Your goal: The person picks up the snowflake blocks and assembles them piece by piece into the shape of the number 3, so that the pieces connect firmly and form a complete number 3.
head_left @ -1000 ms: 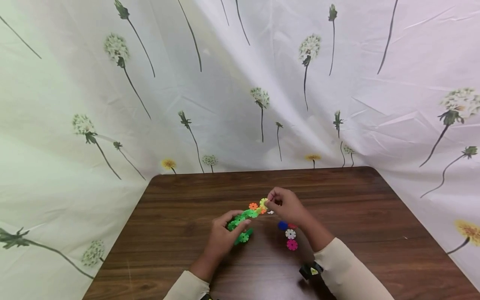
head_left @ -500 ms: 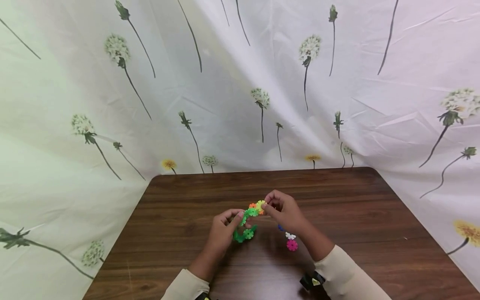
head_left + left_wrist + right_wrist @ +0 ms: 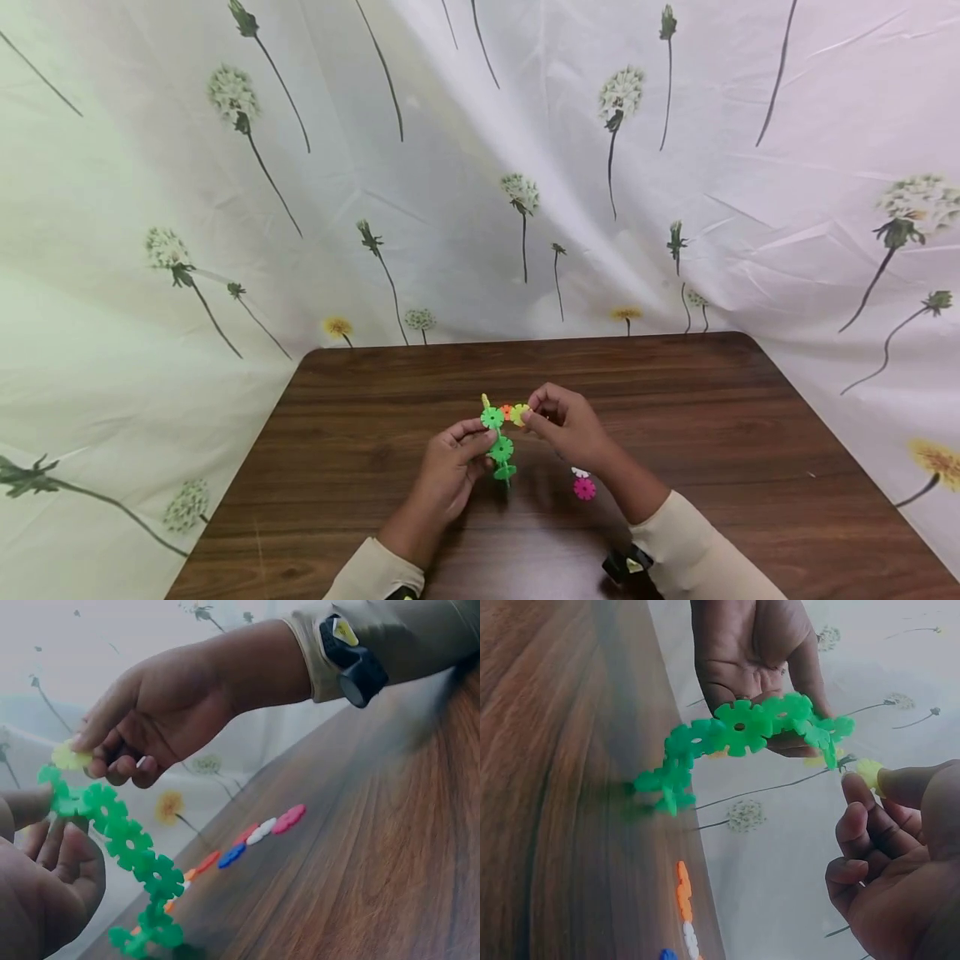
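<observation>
My left hand [image 3: 448,468] holds a chain of several green flower-shaped linking discs [image 3: 739,727] near its upper end. The chain curves down toward the table from the fingers. Between thumb and forefinger, my right hand [image 3: 572,423] pinches a yellow flower disc [image 3: 868,772]. That yellow disc is close beside the top green disc [image 3: 49,776], its face partly covered by the thumb. In the head view, a second yellow disc [image 3: 485,401] shows edge-on just above the chain, and an orange disc [image 3: 506,412] shows between the hands.
On the brown wooden table [image 3: 360,467] lie loose discs: magenta [image 3: 584,488], white [image 3: 261,831], blue [image 3: 232,856], red [image 3: 245,834] and orange [image 3: 206,862]. My right forearm hides part of them in the head view. A flower-print cloth [image 3: 450,167] hangs behind the table.
My left hand has shifted its hold and turned the green chain, so it now hangs lower from the fingertips. My right hand has moved slightly left and down with the yellow disc.
</observation>
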A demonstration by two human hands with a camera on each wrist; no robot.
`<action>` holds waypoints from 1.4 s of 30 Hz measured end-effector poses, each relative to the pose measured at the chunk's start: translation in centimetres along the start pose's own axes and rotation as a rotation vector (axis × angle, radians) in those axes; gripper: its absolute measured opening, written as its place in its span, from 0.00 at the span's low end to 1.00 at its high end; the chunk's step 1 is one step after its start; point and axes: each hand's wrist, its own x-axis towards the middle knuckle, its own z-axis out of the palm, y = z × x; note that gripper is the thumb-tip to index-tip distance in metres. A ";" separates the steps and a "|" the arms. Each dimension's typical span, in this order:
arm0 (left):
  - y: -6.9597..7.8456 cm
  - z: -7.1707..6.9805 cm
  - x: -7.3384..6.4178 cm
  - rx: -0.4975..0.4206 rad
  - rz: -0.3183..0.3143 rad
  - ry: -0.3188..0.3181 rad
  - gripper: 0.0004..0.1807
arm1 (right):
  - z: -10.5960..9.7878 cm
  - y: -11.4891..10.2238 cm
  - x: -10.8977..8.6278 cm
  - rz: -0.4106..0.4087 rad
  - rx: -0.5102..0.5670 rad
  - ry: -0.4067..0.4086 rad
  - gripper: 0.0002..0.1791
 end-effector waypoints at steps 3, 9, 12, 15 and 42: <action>-0.3 0.3 0.1 -0.009 -0.014 -0.004 0.05 | -0.2 0.3 -0.5 0.002 0.013 0.005 0.07; -0.8 0.4 0.5 0.020 -0.022 0.018 0.09 | -0.5 1.2 -1.3 0.050 0.077 0.009 0.12; -1.2 0.5 0.8 0.040 -0.026 0.035 0.09 | -0.6 1.6 -1.6 0.084 0.109 0.014 0.17; -1.4 0.3 1.0 0.058 -0.033 0.046 0.08 | -0.4 1.9 -1.6 0.115 0.116 0.014 0.20; -2.0 -0.1 1.4 0.205 0.032 0.034 0.06 | 1.0 2.0 -2.0 0.209 0.118 -0.021 0.12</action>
